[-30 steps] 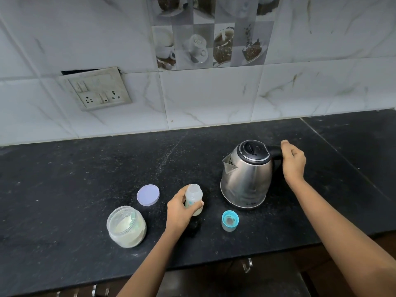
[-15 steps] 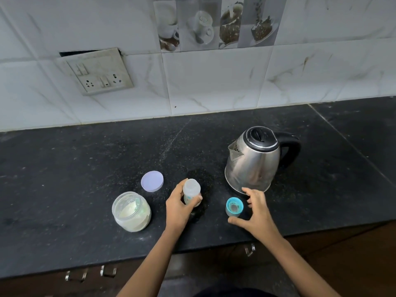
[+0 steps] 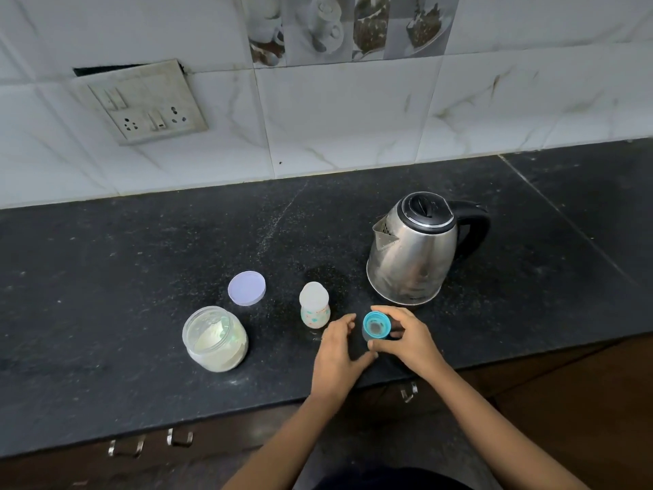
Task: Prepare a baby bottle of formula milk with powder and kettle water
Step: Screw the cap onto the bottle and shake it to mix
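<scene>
At counter [image 3: 141, 263] front edge, your R hand [image 3: 406, 337] pinches teal cap [image 3: 377, 325] by its rim; L hand [image 3: 335, 351] lies slack beside it; bottle [image 3: 314, 309] stands free just left. Seat cap square before twisting; avoid cross-threading.

We identify the kettle [image 3: 410, 263] at 2 o'clock as polished steel, lightly smudged, with a black plastic lid and handle. The counter [image 3: 141, 263] is matt black speckled stone, dusty. The wall tiles [image 3: 346, 114] are glossy and marble-patterned. The jar [image 3: 215, 343] at 8 o'clock and the bottle [image 3: 314, 309] are translucent plastic. The lilac lid [image 3: 246, 288] and the blue cap [image 3: 376, 327] are smooth plastic.
</scene>
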The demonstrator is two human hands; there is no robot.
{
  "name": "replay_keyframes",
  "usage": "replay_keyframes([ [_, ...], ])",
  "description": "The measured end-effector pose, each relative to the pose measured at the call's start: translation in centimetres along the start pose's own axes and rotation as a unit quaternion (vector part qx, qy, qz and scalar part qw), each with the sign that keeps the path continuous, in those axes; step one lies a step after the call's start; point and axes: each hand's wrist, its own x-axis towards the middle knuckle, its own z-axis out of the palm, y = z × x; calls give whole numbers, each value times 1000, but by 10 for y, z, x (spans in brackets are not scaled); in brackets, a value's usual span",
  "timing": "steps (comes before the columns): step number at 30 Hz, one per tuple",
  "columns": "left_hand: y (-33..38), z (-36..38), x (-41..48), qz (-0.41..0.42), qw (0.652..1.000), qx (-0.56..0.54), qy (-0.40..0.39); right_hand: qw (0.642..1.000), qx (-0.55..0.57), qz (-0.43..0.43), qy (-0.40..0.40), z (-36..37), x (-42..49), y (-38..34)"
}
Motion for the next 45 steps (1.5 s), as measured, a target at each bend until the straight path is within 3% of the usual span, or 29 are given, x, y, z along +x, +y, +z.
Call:
replay_keyframes([
  [5,6,10,12,9,999,46,12,995,96,31,-18,4,-3,-6],
  [13,-1,8,6,-6,999,36,-13,967,242,-26,77,-5,-8,-39],
  [15,-5,2,-2,12,999,27,16,977,188,-49,86,-9,-2,-54],
  [17,-11,-8,-9,35,996,1,85,992,62,-77,82,-13,9,-71],
  [21,-19,-32,1,-42,970,-87,222,980,-143,-139,-19,-14,40,-108],
  [26,-30,-58,37,-94,986,-103,96,889,-377,-190,-179,17,73,-137],
  [32,-32,-75,51,-65,990,-121,22,827,-434,-233,-270,34,81,-156],
  [38,-33,-76,52,-70,987,-142,8,803,-459,-246,-291,41,86,-160],
  [40,-36,-75,53,-73,987,-141,7,809,-481,-201,-270,44,86,-161],
  [45,-34,-75,51,-88,987,-132,4,884,-441,-85,-132,56,76,-154],
])
